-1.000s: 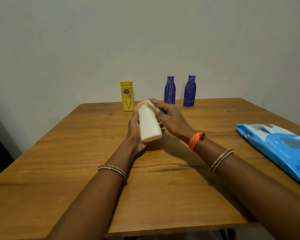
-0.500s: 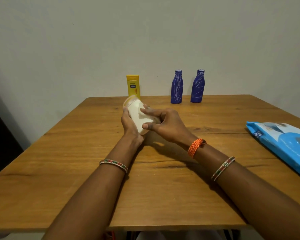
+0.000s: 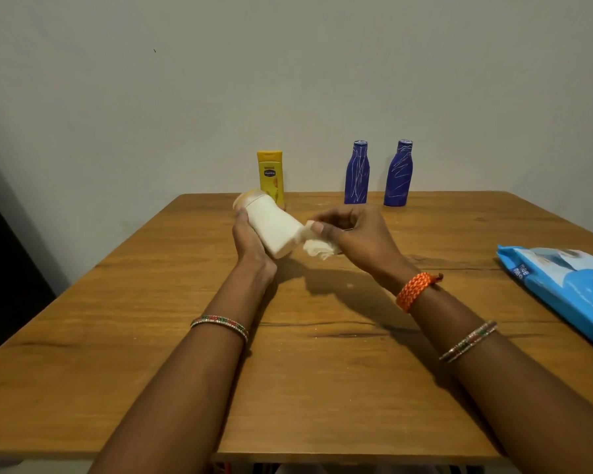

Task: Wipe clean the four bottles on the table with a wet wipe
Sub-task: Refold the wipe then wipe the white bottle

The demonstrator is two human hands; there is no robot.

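My left hand (image 3: 250, 242) grips a cream-white bottle (image 3: 274, 225) above the table, tilted with its cap pointing away to the left and its base toward me. My right hand (image 3: 360, 236) pinches a crumpled white wet wipe (image 3: 317, 248) at the bottle's base end, on its right side. A yellow bottle (image 3: 271, 176) stands upright at the far edge, partly behind the white bottle's cap. Two blue bottles with white scribbles stand upright to its right, one (image 3: 356, 172) nearer the middle and one (image 3: 398, 174) further right.
The wooden table (image 3: 322, 371) runs up to a plain wall behind the bottles. A blue pack of wet wipes (image 3: 562, 285) lies flat at the right edge. A dark gap lies beyond the table's left edge.
My right hand has slid with the wipe from the bottle's body down to its base end. The left hand still holds the bottle, now tilted further.
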